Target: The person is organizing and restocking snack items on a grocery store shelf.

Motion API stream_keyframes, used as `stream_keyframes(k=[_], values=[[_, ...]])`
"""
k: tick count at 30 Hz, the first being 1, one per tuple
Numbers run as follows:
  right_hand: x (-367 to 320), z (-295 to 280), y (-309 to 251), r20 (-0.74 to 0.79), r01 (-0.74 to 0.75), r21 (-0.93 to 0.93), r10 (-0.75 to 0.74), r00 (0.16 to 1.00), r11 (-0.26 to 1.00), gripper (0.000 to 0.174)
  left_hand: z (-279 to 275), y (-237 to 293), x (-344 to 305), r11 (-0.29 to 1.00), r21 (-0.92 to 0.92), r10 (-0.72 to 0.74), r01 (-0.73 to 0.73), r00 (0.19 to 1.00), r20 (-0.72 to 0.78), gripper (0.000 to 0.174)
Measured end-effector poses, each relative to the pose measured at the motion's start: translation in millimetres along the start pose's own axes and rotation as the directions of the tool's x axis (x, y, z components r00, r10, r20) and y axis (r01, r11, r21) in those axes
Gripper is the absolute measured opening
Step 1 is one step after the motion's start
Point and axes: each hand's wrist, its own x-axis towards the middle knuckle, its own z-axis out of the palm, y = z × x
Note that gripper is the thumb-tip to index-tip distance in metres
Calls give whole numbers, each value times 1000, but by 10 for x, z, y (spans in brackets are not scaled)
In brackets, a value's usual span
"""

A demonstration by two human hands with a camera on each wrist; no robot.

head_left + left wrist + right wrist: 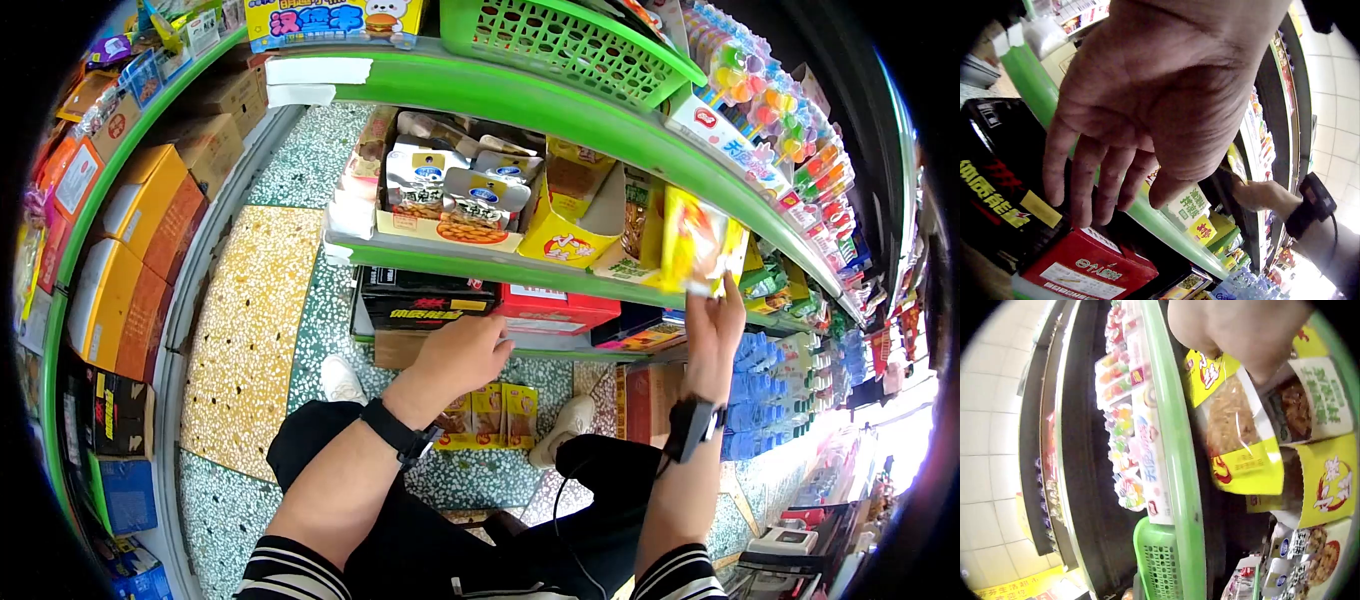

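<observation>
My right hand grips a yellow snack packet by its edge, up at the front of the green shelf. In the right wrist view the packet has a clear window with light brown shredded food inside. Beside it stands an open yellow display box, and left of that a carton of silver-white snack packets. My left hand holds nothing, in front of the lower shelf's black box. Its fingers hang loosely bent in the left wrist view. Yellow packets lie on the floor between my shoes.
A red box sits on the lower shelf. Above, a green shelf edge carries a green basket and colourful candies. Orange cartons line the left shelving. Blue-tinted bottles stand at the right.
</observation>
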Motion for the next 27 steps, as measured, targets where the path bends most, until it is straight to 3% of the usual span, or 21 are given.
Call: stream_keyframes(k=[2,4,5,6,8,9,12,13,14,16,18,19,22,23,25,27], values=[[-380,-13,-26,-22,15,-223,-20,1000,975,40,17,1,30,996,-88,14,-17,999,-29,29],[-456,-489,-52,259,-122,-157,160,953,980,41,24,27,80,975,-218,28,-33,999,-24,34],[-570,-629,-2,178,-122,-224,164,970,967,41,39,51,97,959,-282,37,-40,999,-18,37],[-703,-689,111,98,-125,-289,159,982,949,41,53,86,109,881,-472,20,10,998,57,40],[-1000,-670,378,157,-103,-351,167,973,931,35,62,190,95,623,-767,26,156,975,219,46],[-1084,-667,495,135,-112,-351,168,976,930,33,-13,284,52,564,-785,60,255,936,347,50],[-1272,-572,772,18,-122,-346,136,990,930,26,78,426,-43,569,-799,210,197,904,372,58],[-1289,-587,827,20,-95,-390,112,994,916,21,197,370,-22,637,-759,260,134,890,375,57],[-1282,-639,879,4,-102,-361,111,994,927,20,278,315,-17,706,-703,251,89,896,366,49],[-1296,-631,904,-30,-82,-327,76,997,941,23,332,355,-18,684,-709,159,174,912,378,47],[-1312,-679,881,-50,-111,-346,100,994,932,30,327,409,-39,654,-746,158,127,941,299,46],[-1312,-693,886,-54,-127,-353,115,992,927,34,309,416,-38,640,-762,154,98,955,253,46],[-1475,-831,934,87,-251,-584,367,926,772,42,333,336,5,628,-760,104,166,950,294,45],[-1493,-921,976,108,-241,-673,415,903,700,47,381,289,15,679,-724,109,121,959,262,45],[-1502,-986,1021,116,-261,-644,430,895,719,45,458,227,4,768,-639,120,40,972,204,44],[-1491,-1073,1060,128,-280,-618,445,886,735,42,433,202,23,955,-291,21,59,964,264,45]])
